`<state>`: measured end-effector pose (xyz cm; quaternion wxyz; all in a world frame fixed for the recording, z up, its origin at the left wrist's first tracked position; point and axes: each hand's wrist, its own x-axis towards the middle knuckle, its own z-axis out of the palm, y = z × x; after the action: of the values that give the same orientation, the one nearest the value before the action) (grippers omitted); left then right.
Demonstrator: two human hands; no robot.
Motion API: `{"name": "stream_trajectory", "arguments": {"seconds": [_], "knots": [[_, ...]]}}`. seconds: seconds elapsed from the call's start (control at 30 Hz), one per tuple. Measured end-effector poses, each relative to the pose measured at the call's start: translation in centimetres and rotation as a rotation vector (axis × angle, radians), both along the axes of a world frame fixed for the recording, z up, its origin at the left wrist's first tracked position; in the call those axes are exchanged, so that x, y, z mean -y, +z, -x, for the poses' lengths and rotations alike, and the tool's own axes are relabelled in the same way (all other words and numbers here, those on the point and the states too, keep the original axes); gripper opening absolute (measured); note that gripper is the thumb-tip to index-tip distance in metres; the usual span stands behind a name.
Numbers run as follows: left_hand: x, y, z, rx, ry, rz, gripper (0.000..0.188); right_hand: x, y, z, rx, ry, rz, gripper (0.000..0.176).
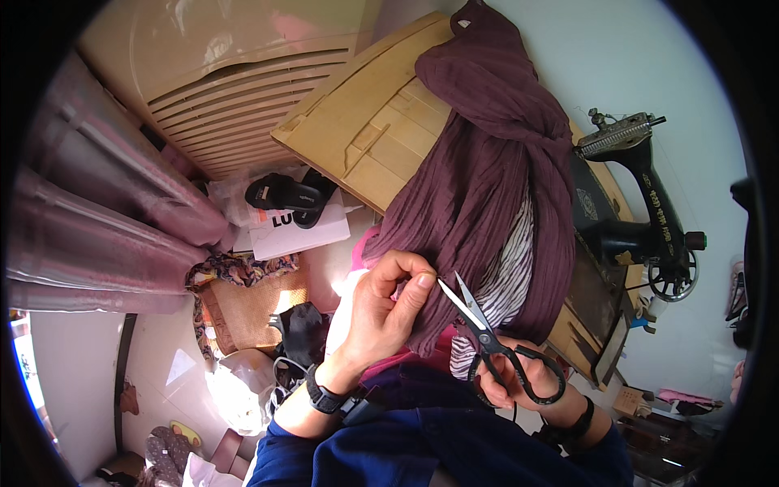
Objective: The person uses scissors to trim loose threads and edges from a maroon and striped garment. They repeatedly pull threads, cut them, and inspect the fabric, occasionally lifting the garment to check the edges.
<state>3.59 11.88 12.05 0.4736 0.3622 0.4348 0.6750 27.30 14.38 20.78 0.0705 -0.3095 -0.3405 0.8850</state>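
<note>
My left hand (389, 304) is raised over the cloth, thumb and forefinger pinched together; something thin, perhaps thread, seems to be between them, too fine to make out. In my right hand (517, 377) is a pair of black-handled scissors (485, 338), its blades parted and their tips close to my left fingertips. Beneath both hands, a crinkled maroon fabric (481, 189) drapes from the sewing table towards my lap. Part of a black-and-white striped fabric (511, 274) shows among its folds.
A black sewing machine (657, 201) stands at the right on the wooden sewing table (389, 134). Black slippers (286, 195) lie on a white box (304, 234) at the left. Nearby are a woven bag (255, 310), a plastic bag (240, 389) and pinkish curtains (115, 189).
</note>
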Motion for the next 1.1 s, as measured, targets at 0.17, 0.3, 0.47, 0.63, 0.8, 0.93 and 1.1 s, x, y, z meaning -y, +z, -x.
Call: {"name": "stream_trajectory", "arguments": {"seconds": [0.17, 0.3, 0.47, 0.63, 0.8, 0.93, 1.1], "knots": [[0.0, -0.1, -0.2, -0.023, 0.013, -0.005, 0.011, 0.0, -0.2, 0.0, -0.018, -0.024, -0.001, 0.076], [0.0, -0.1, -0.2, -0.039, 0.012, -0.005, 0.011, -0.3, 0.0, 0.4, -0.001, -0.028, -0.044, 0.075], [-0.1, 0.0, -0.2, -0.074, 0.018, -0.023, 0.012, -0.8, 0.3, 1.0, 0.019, -0.002, -0.114, 0.066], [-0.2, -0.1, -0.2, -0.102, 0.033, -0.048, 0.012, -1.0, 0.6, 1.4, 0.078, 0.008, -0.261, 0.050], [-0.3, 0.1, -0.2, -0.122, 0.033, -0.058, 0.012, -1.0, 0.5, 1.3, 0.210, -0.004, -0.338, 0.035], [-0.3, 0.2, -0.1, -0.138, 0.032, -0.078, 0.012, -0.9, 0.3, 1.2, 0.238, -0.028, -0.356, 0.028], [-0.1, -0.5, 0.0, 0.055, 0.007, -0.104, 0.011, -1.1, 0.5, 1.0, 0.176, -0.071, -0.335, 0.036]]}}
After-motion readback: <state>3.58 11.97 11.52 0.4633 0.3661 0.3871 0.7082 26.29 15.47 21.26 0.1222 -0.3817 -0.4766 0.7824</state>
